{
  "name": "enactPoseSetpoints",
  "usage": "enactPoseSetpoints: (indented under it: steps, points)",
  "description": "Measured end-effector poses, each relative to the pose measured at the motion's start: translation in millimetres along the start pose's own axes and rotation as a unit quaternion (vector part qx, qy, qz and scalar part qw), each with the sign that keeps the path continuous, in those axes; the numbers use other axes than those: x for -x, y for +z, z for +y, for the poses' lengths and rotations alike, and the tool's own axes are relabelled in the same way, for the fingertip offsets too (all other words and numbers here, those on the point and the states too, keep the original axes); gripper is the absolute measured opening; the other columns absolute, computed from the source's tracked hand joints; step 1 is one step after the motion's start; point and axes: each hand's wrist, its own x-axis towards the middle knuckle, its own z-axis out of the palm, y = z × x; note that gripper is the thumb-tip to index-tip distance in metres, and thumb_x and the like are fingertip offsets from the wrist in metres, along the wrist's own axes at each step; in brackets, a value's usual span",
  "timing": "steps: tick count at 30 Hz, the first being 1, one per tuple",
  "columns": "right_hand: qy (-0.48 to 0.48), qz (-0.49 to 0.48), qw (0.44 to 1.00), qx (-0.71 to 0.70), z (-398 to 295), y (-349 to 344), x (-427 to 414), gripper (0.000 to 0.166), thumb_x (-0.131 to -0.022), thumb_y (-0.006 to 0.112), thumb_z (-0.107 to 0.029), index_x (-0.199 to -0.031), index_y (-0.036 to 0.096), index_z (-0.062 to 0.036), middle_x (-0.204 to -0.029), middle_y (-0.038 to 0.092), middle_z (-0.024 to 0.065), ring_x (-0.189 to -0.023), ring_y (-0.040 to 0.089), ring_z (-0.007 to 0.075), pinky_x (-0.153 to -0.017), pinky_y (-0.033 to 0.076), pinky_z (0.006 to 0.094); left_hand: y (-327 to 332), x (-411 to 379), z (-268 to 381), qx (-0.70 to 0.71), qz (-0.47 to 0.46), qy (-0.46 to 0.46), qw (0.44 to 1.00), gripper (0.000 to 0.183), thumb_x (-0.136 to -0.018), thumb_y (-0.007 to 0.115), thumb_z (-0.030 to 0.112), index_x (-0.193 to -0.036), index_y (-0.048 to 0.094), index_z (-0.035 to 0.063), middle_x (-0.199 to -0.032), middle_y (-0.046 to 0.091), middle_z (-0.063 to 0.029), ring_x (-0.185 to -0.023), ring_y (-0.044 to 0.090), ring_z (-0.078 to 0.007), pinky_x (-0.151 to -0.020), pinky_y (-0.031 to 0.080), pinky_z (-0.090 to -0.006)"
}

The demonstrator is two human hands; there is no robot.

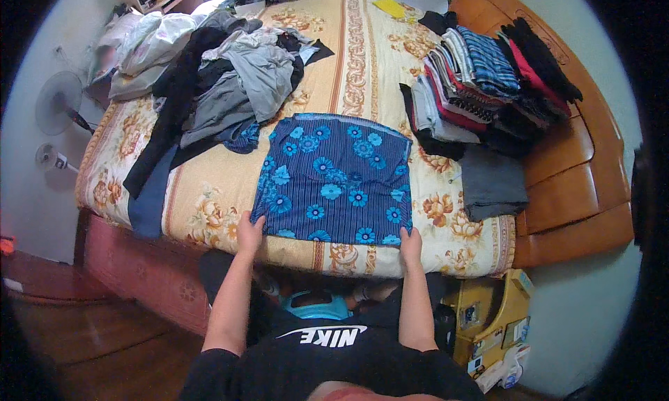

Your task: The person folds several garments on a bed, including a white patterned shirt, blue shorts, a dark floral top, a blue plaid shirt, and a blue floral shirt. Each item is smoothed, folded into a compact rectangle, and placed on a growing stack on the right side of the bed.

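A dark blue cloth garment [334, 184] with pinstripes and bright blue flowers lies spread nearly flat on the bed's floral cover [209, 202]. My left hand [250, 232] grips its near left corner between thumb and fingers. Its near right corner is pinched in my right hand [411, 243]. The garment's far edge curves slightly, and some creases run along its right side. Its near edge rests close to the front edge of the bed.
Left on the bed is a loose heap of clothes [235, 82], with plastic bags [157, 40] behind. Folded clothes [454, 87] stand stacked at right, near a folded grey garment [494, 184] and the brown headboard [564, 176]. Fans [60, 100] stand left; a yellow cabinet [486, 317] is below right.
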Motion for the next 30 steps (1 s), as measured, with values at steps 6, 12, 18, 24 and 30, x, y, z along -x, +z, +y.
enactPoseSetpoints:
  steps: [6, 12, 18, 24, 30]
  points:
    - [-0.016, -0.033, 0.999, -0.001, 44.0, -18.3, 11.8, 0.024, -0.080, 0.054, -0.019, -0.091, 0.056, 0.0014, -0.081, 0.060, 0.0181, -0.078, 0.058, 0.0301, -0.070, 0.043, 0.0368, -24.6, 33.7, -48.5, 0.013, -0.064, 0.037, 0.997, 0.034, -0.069, 0.066, 0.024, -0.088, 0.055, -0.0011, -0.080, 0.059, -0.0193, -0.077, 0.057, -0.0327, -0.068, 0.044, -0.0392]
    - [0.003, -0.051, 0.992, 0.119, 15.0, -40.4, 40.2, 0.028, -0.079, 0.056, -0.028, -0.083, 0.056, -0.0006, -0.082, 0.059, 0.0201, -0.080, 0.056, 0.0367, -0.068, 0.044, 0.0388, -52.5, 28.0, 8.8, -0.120, -0.077, -0.019, 0.990, 0.035, -0.073, 0.063, 0.030, -0.090, 0.055, 0.0008, -0.079, 0.060, -0.0182, -0.077, 0.058, -0.0323, -0.067, 0.044, -0.0399]
    - [-0.068, 0.048, 0.973, 0.215, -15.1, -42.8, -53.9, 0.031, -0.077, 0.057, -0.030, -0.090, 0.055, -0.0022, -0.079, 0.060, 0.0161, -0.074, 0.058, 0.0320, -0.067, 0.046, 0.0402, 6.1, -114.3, 28.2, -0.043, -0.044, 0.116, 0.991, 0.046, -0.075, 0.061, 0.030, -0.108, 0.050, -0.0003, -0.085, 0.060, -0.0201, -0.081, 0.059, -0.0325, -0.072, 0.046, -0.0393]
    - [-0.091, 0.044, 0.995, 0.010, -45.8, 50.1, -189.4, 0.044, -0.074, 0.061, -0.026, -0.105, 0.049, 0.0020, -0.099, 0.055, 0.0234, -0.089, 0.055, 0.0366, -0.078, 0.043, 0.0389, 89.3, -222.2, 28.0, 0.048, -0.143, 0.092, 0.984, 0.061, -0.066, 0.072, 0.021, -0.116, 0.046, -0.0027, -0.104, 0.058, -0.0167, -0.093, 0.057, -0.0247, -0.080, 0.044, -0.0321]
    - [-0.044, 0.024, 0.997, 0.052, -69.0, 68.2, -219.0, 0.031, -0.078, 0.057, -0.020, -0.101, 0.050, -0.0004, -0.096, 0.057, 0.0204, -0.090, 0.055, 0.0340, -0.077, 0.042, 0.0383, 84.3, -250.5, 26.5, 0.307, -0.138, -0.121, 0.934, 0.024, -0.074, 0.064, 0.014, -0.093, 0.059, 0.0004, -0.078, 0.061, -0.0053, -0.068, 0.057, -0.0134, -0.062, 0.045, -0.0254]
